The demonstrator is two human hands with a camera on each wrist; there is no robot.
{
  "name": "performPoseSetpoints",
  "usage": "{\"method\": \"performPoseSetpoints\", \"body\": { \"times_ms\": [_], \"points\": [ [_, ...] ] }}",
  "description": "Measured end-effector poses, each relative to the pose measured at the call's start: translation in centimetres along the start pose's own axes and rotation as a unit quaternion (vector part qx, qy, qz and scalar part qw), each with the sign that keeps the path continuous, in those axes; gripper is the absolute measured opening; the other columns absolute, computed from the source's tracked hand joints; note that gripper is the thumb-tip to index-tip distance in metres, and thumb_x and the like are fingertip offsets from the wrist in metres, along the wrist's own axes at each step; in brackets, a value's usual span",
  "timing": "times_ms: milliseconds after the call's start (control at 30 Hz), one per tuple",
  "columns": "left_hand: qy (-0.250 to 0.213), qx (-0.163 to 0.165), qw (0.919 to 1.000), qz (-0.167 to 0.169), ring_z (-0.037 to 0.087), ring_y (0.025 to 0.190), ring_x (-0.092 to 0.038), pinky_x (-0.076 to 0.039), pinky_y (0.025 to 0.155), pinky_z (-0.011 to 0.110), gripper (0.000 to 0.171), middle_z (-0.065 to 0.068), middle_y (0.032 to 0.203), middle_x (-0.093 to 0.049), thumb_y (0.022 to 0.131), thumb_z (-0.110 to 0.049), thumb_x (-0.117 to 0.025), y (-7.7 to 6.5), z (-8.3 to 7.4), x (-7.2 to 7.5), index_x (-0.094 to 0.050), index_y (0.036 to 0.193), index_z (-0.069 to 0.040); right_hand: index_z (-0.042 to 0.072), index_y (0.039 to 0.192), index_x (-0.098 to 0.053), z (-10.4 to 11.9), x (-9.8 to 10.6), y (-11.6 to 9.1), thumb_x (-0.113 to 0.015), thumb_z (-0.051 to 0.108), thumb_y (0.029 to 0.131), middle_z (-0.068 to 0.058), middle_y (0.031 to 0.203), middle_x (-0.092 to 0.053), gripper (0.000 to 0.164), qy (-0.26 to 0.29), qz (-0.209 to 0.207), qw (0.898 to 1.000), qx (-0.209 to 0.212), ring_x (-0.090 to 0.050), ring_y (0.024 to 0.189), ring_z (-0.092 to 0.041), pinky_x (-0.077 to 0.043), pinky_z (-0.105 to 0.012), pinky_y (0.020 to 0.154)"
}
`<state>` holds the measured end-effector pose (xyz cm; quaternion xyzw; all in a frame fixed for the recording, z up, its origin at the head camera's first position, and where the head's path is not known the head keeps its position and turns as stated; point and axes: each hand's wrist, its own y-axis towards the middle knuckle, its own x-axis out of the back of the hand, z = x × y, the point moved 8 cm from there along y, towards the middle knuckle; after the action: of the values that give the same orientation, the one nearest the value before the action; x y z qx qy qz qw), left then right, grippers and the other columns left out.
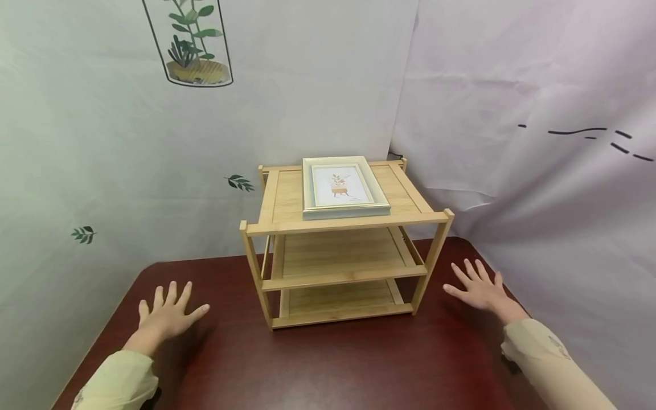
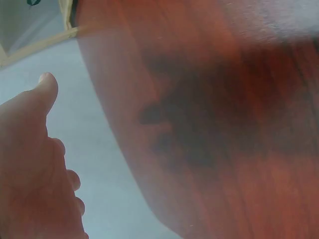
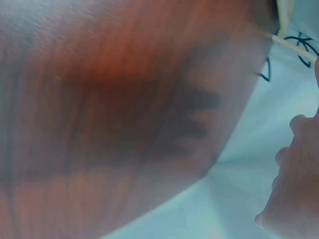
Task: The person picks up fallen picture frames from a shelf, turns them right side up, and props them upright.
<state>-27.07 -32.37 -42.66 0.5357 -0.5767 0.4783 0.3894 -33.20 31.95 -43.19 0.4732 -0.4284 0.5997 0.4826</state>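
Both hands are spread with nothing in them, one to each side of a light wooden three-tier shelf (image 1: 344, 279). The left hand (image 1: 165, 316) hovers over the table left of the shelf, fingers straight and apart; its shadow falls on the wood in the left wrist view. To the right of the shelf, the right hand (image 1: 478, 289) is held out the same way, also casting a shadow below it. On the shelf's top board lies a picture frame (image 1: 381, 196), face up, with a potted-plant print behind its pale, gold-edged border.
The shelf stands toward the back of a dark red wooden table (image 1: 328, 364) with rounded far corners. White cloth (image 1: 328, 80) with printed leaves and a plant jar hangs behind and on both sides. A thin dark cord (image 3: 269, 69) shows by the shelf in the right wrist view.
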Motion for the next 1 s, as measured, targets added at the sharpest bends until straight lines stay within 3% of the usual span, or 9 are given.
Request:
{"method": "performPoseSetpoints", "body": {
  "times_ms": [300, 500, 600, 700, 800, 1000],
  "points": [
    [-0.007, -0.018, 0.9996, -0.022, 0.055, 0.123, 0.016, 0.010, 0.088, 0.071, 0.093, 0.036, 0.138, 0.007, 0.082, -0.066, -0.033, 0.1, -0.9, 3.4, -0.003, 0.140, 0.000, 0.018, 0.143, -0.005, 0.8, 4.0, 0.1, -0.031, 0.065, 0.083, -0.025, 0.145, 0.001, 0.081, -0.009, 0.000, 1.000, 0.006, 0.012, 0.131, -0.043, 0.011, -0.071, 0.089],
    [-0.001, -0.038, 0.9973, -0.062, 0.055, 0.124, 0.007, 0.005, 0.087, 0.072, 0.091, 0.037, 0.138, 0.001, 0.084, -0.064, -0.031, 0.1, -1.8, 5.9, -0.005, 0.140, 0.002, 0.019, 0.143, -0.004, 1.6, 7.0, 0.1, -0.031, 0.062, 0.085, -0.025, 0.145, -0.002, 0.077, -0.007, -0.026, 1.000, 0.012, 0.012, 0.131, -0.043, 0.008, -0.072, 0.089],
    [-0.004, -0.055, 0.9933, -0.102, 0.054, 0.126, -0.002, 0.001, 0.089, 0.070, 0.086, 0.036, 0.139, -0.007, 0.086, -0.060, -0.033, 0.1, -2.5, 7.5, -0.009, 0.140, 0.003, 0.019, 0.143, -0.004, 2.1, 8.9, 0.1, -0.031, 0.060, 0.086, -0.025, 0.145, -0.003, 0.075, -0.002, -0.044, 0.999, 0.013, 0.012, 0.131, -0.043, 0.007, -0.072, 0.089],
    [-0.015, -0.072, 0.9834, -0.166, 0.050, 0.124, -0.018, -0.009, 0.090, 0.067, 0.075, 0.034, 0.137, -0.021, 0.089, -0.051, -0.038, -0.3, -3.3, 9.6, -0.020, 0.138, 0.003, 0.015, 0.143, -0.008, 2.7, 11.1, 0.1, -0.032, 0.056, 0.088, -0.026, 0.144, -0.006, 0.072, 0.020, -0.076, 0.997, 0.022, 0.008, 0.132, -0.044, 0.004, -0.073, 0.088],
    [-0.041, -0.075, 0.9673, -0.239, 0.048, 0.114, -0.035, -0.019, 0.089, 0.063, 0.061, 0.031, 0.130, -0.036, 0.091, -0.039, -0.042, -0.8, -4.2, 11.9, -0.031, 0.134, 0.002, 0.007, 0.141, -0.019, 3.8, 13.6, 0.2, -0.036, 0.048, 0.090, -0.029, 0.141, -0.016, 0.068, 0.054, -0.129, 0.989, 0.048, -0.006, 0.131, -0.046, -0.004, -0.072, 0.090],
    [-0.144, -0.069, 0.9279, -0.337, 0.039, 0.107, -0.047, -0.035, 0.084, 0.054, 0.045, 0.023, 0.119, -0.052, 0.090, -0.028, -0.044, -2.1, -6.5, 16.5, -0.043, 0.128, -0.004, -0.003, 0.124, -0.046, 6.9, 18.5, -0.4, -0.049, 0.031, 0.089, -0.028, 0.130, -0.038, 0.049, 0.130, -0.249, 0.954, 0.100, -0.033, 0.120, -0.046, -0.025, -0.060, 0.093]
  ]
}}
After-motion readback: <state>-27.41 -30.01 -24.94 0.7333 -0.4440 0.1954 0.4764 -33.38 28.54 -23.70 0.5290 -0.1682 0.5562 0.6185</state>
